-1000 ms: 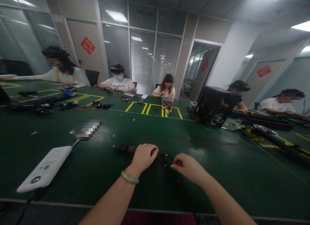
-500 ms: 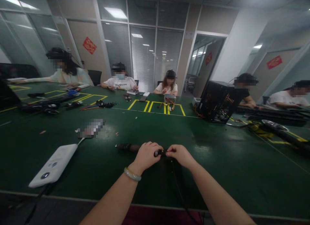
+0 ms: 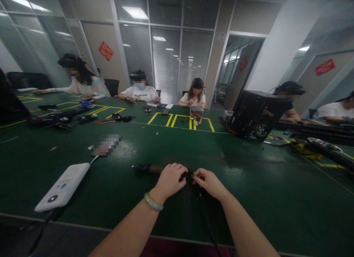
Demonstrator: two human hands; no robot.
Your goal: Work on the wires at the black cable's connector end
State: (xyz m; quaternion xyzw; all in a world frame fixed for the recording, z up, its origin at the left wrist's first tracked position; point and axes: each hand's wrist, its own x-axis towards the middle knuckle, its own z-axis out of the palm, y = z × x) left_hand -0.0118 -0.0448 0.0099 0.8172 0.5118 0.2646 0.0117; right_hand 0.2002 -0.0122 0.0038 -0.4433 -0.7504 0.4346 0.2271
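Observation:
My left hand is wrapped round a dark rod-shaped tool that lies on the green table and sticks out to the left of my fist. My right hand pinches a small black part at the tool's right end, right against my left hand's fingers. A black cable runs from there down toward me, between my forearms. A pale bead bracelet sits on my left wrist.
A white power bank with a cord lies at the near left. A black open computer case stands at the far right. Tools and cables lie at the far left. Several people sit round the table's far side.
My right hand moved left from the table and met my left hand at the tool's end, closing on the small black part. The view shifted slightly.

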